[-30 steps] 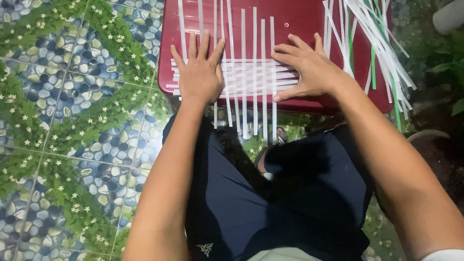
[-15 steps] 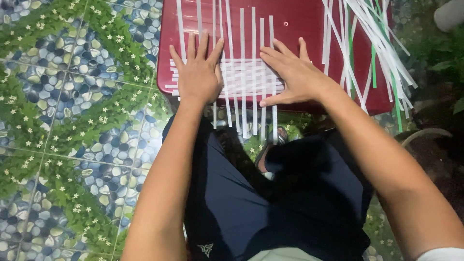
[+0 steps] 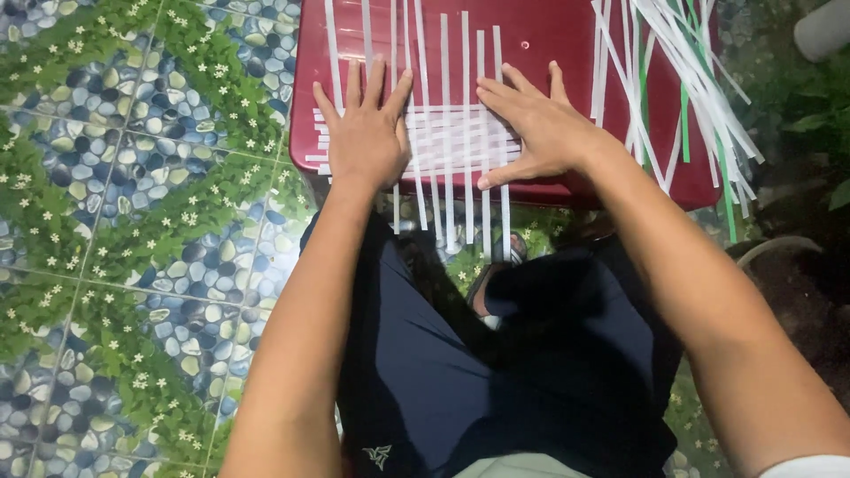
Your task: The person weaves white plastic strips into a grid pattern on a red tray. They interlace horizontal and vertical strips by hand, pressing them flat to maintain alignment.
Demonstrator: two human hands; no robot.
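Both hands are pressed flat on a woven patch of white strips [image 3: 452, 137], which is laid on the dark red desk [image 3: 549, 35] at twelve o'clock from the seated person. The left hand [image 3: 365, 137] is spread palm down over the patch's nine o'clock edge, its fingers [image 3: 354, 84] released and splayed, nothing gripped. The right hand [image 3: 536, 128] is laid on the three o'clock edge, fingers stretched flat toward the middle, thumb tucked along the near rim, likewise clenched on nothing. Long upright strips are seen running through the weave, their ends hanging over the desk's near edge at six o'clock. A loose bundle of white and green strips [image 3: 686, 84] is fanned out at two o'clock. Dark shorts [image 3: 496, 372] and a pebble-patterned floor [image 3: 133, 221] are seen below.
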